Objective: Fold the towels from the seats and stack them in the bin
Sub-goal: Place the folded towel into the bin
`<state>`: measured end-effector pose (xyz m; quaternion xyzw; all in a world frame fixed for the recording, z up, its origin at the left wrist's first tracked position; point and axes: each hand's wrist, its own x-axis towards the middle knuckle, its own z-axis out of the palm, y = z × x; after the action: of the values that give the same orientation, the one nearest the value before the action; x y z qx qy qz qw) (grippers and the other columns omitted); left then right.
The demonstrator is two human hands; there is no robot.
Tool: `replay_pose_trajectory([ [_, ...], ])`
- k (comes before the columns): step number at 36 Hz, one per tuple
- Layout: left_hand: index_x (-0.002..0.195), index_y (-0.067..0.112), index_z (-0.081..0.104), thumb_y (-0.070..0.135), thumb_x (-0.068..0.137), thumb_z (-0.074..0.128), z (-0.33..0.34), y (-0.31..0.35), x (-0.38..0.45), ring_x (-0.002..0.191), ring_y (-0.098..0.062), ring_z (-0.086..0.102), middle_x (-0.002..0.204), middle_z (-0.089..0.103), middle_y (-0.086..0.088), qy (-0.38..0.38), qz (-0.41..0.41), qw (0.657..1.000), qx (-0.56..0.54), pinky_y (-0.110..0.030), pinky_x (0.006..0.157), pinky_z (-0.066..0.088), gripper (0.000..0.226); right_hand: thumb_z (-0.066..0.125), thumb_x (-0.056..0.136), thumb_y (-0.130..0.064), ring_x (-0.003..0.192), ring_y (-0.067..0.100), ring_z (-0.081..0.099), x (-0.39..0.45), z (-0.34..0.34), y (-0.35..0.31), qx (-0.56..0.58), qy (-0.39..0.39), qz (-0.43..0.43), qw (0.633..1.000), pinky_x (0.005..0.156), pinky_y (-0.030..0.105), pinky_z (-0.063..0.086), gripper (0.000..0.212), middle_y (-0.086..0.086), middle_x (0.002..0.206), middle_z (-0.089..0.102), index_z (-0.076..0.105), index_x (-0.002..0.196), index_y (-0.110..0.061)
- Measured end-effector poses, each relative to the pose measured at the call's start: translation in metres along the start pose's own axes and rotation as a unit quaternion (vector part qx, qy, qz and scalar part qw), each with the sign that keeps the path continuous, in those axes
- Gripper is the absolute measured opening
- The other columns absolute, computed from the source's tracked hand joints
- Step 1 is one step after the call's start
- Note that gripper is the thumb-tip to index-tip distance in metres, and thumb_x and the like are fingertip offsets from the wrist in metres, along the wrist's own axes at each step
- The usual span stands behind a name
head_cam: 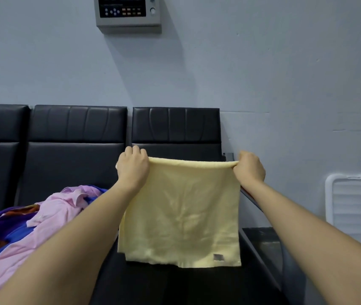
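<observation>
A pale yellow towel (181,214) hangs doubled over in the air above the right black seat (175,128). My left hand (132,167) grips its top left corner and my right hand (250,169) grips its top right corner, stretching the folded top edge taut between them. A small grey label shows near the towel's lower right corner. A white bin (353,208) stands on the floor at the right, by the wall.
A heap of pink, purple and blue cloths (43,216) lies on the seats at the left. A row of black padded seats runs along the grey wall. A metal armrest (261,245) ends the row at the right. A control panel (129,13) hangs on the wall above.
</observation>
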<state>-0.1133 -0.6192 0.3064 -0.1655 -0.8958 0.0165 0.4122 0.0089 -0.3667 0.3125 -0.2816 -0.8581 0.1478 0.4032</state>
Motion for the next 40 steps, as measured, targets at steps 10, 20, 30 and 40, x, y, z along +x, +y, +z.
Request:
replay_pose_trajectory([
  [10, 0.113, 0.008, 0.042, 0.0, 0.088, 0.043, 0.016, 0.003, -0.009, 0.1, -0.022, 0.043, 0.113, 0.044, -0.008, -0.054, 0.07, 0.996, 0.02, -0.028, 0.08, 0.037, 0.026, 0.036, 0.078, 0.009, 0.075, 0.028, 0.053, 0.004, 0.015, 0.013, 0.192, -0.013, 0.098, 0.976, 0.062, 0.033, 0.047, 0.025, 0.011, 0.087, 0.051, 0.043, 0.068, -0.012],
  [20, 0.109, 0.006, 0.048, -0.01, 0.086, 0.049, 0.007, 0.009, -0.002, 0.098, -0.023, 0.042, 0.108, 0.049, -0.011, -0.074, 0.036, 0.996, -0.04, -0.024, 0.064, 0.032, 0.028, 0.038, 0.079, 0.012, 0.075, 0.027, 0.054, 0.01, 0.018, 0.018, 0.256, 0.021, 0.158, 0.953, 0.064, 0.029, 0.043, 0.029, 0.015, 0.088, 0.06, 0.064, 0.082, -0.001],
  [30, 0.102, 0.001, 0.052, -0.012, 0.087, 0.048, 0.0, 0.011, -0.002, 0.078, -0.024, 0.042, 0.113, 0.045, -0.017, -0.054, -0.024, 0.995, -0.083, -0.028, 0.059, 0.034, 0.02, 0.04, 0.074, 0.003, 0.078, 0.033, 0.057, 0.014, 0.027, 0.026, 0.322, 0.077, 0.169, 0.928, 0.07, 0.05, 0.057, 0.026, 0.016, 0.087, 0.061, 0.051, 0.057, -0.013],
  [40, 0.121, 0.005, 0.036, -0.001, 0.091, 0.037, 0.028, 0.023, -0.01, 0.081, -0.028, 0.057, 0.104, 0.059, -0.016, -0.157, -0.206, 0.941, -0.22, -0.036, 0.065, 0.041, 0.03, 0.034, 0.089, 0.0, 0.066, 0.029, 0.064, 0.001, 0.056, 0.038, 0.34, 0.03, 0.216, 0.915, 0.07, 0.042, 0.056, 0.034, 0.004, 0.07, 0.06, 0.059, 0.072, -0.016],
])
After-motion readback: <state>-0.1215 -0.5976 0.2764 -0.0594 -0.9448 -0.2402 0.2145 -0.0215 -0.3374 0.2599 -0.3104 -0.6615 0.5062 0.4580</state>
